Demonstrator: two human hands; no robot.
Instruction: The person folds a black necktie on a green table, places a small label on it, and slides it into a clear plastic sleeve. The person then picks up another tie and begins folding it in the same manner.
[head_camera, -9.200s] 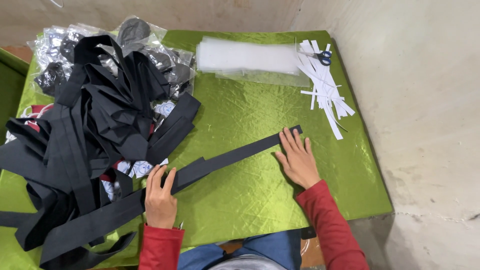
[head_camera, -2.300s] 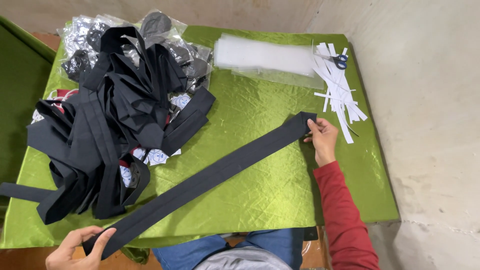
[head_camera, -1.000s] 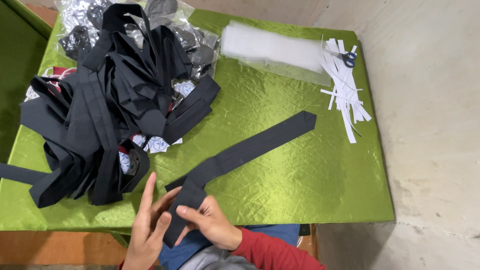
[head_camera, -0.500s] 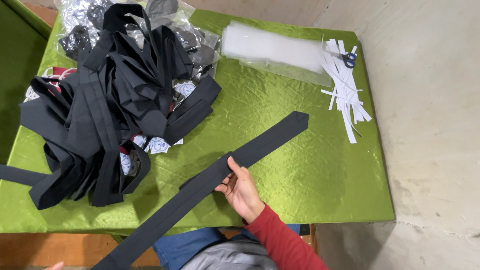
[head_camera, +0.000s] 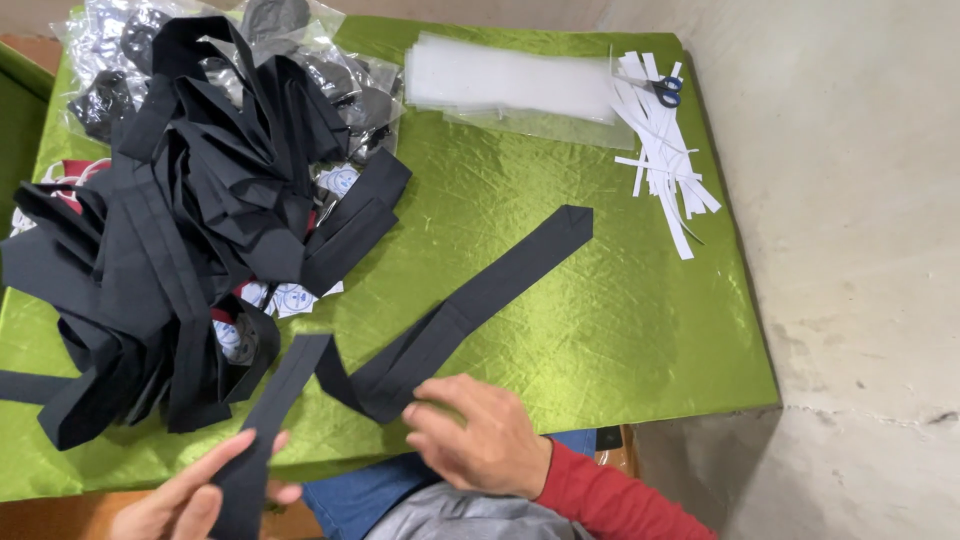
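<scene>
A long black fabric strip (head_camera: 480, 300) lies diagonally on the green cloth-covered table (head_camera: 620, 330), its pointed end toward the upper right. The strip bends back at a fold near the table's front edge. My right hand (head_camera: 478, 435), in a red sleeve, presses down on that fold. My left hand (head_camera: 195, 495) at the bottom edge pinches the strip's other end, which runs up toward the fold.
A big heap of black fabric strips (head_camera: 170, 230) covers the table's left half, over clear plastic bags (head_camera: 110, 70). At the back lie a stack of clear sleeves (head_camera: 510, 85), white paper strips (head_camera: 665, 150) and blue-handled scissors (head_camera: 668, 92). A concrete floor is at the right.
The strip, stretched straight half a second ago, is now folded back near the front edge. My right hand slid down to the fold; my left hand came up into view with the other end.
</scene>
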